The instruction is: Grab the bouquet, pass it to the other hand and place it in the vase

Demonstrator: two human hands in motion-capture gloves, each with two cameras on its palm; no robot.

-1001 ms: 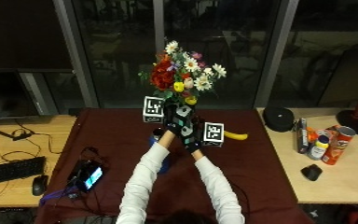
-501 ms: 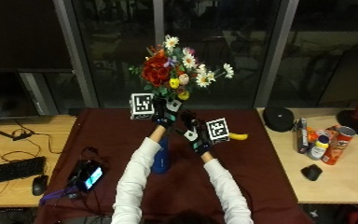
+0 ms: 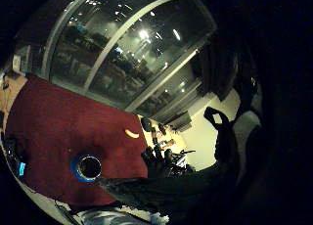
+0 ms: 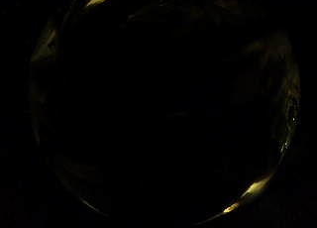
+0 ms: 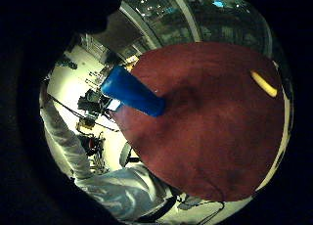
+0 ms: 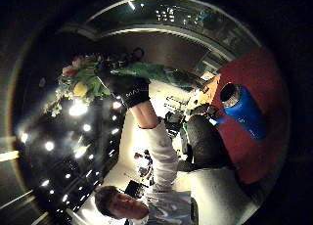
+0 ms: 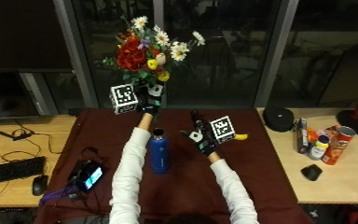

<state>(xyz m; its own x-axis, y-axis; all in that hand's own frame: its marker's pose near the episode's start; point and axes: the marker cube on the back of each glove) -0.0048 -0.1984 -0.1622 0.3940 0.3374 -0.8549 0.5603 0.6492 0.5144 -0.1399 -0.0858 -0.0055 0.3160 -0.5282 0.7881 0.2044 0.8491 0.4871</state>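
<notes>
The bouquet point(image 7: 147, 50), red, white and yellow flowers on green stems, is held upright above the table's far side. My left hand point(image 7: 148, 99) grips its stems, and the right thumb side palm view shows that hand point(image 6: 124, 87) curled round the bouquet point(image 6: 80, 85). The blue vase point(image 7: 159, 152) stands upright on the dark red cloth point(image 7: 185, 186), below the bouquet and beside my left forearm; its mouth point(image 3: 88, 167) is empty. My right hand point(image 7: 200, 134) hovers to the right of the vase point(image 5: 132, 93) with fingers spread, holding nothing.
A banana point(image 7: 241, 136) lies on the cloth just right of my right hand. A phone-like device with cables point(image 7: 88, 173) sits at the cloth's left. A keyboard point(image 7: 8, 169) and mouse point(image 7: 37, 184) are on the left desk; cans and bottles point(image 7: 328, 144) stand at the right.
Both hands were on the stems a second ago. The right hand has let go and dropped to the right; the left hand has lifted the bouquet higher and slightly left.
</notes>
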